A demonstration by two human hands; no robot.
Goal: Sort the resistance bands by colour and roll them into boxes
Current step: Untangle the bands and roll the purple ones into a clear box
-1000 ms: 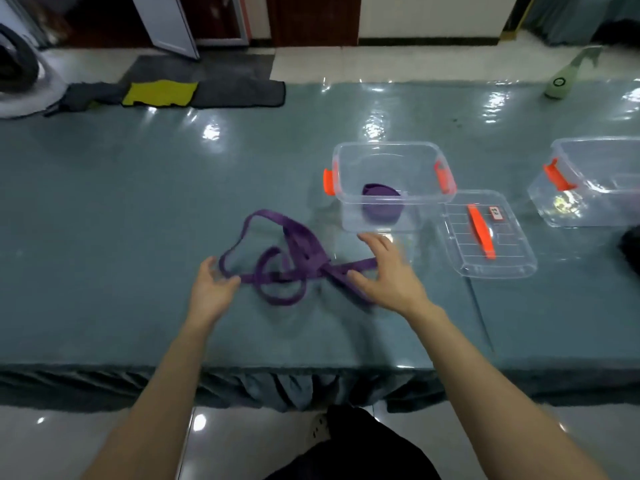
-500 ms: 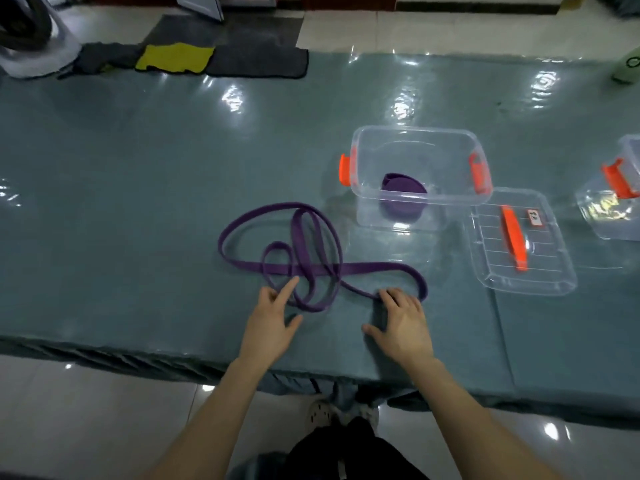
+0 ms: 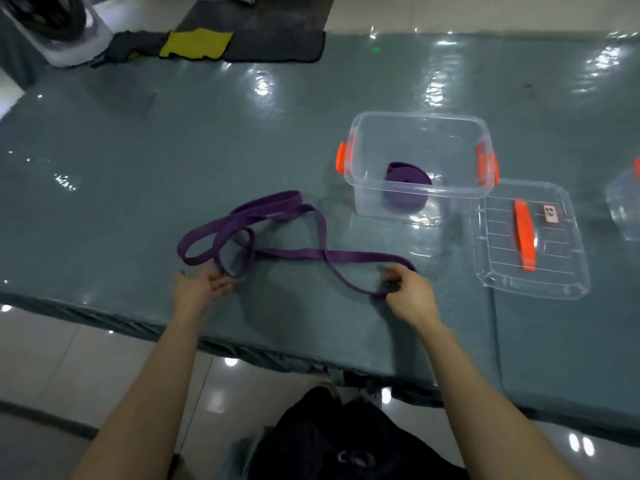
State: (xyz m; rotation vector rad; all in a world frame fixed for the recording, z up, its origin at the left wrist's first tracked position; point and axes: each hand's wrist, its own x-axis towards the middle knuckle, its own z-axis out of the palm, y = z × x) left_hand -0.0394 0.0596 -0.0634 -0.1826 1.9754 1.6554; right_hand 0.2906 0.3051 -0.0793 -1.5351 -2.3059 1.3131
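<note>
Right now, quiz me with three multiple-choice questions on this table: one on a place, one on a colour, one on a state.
1. Where is the rolled purple band?
A) on the floor
B) inside the clear box
C) in the person's lap

2. What colour are the box's latches?
A) orange
B) blue
C) white

3. How does the loose purple band lie?
A) rolled tight
B) folded flat in a stack
C) unrolled in loops on the table

Answers: 1 B, it shows through the box's near wall. 2 A, both side clips are bright orange. 3 C, it sprawls in crossed loops, and the right hand grips one end.
</note>
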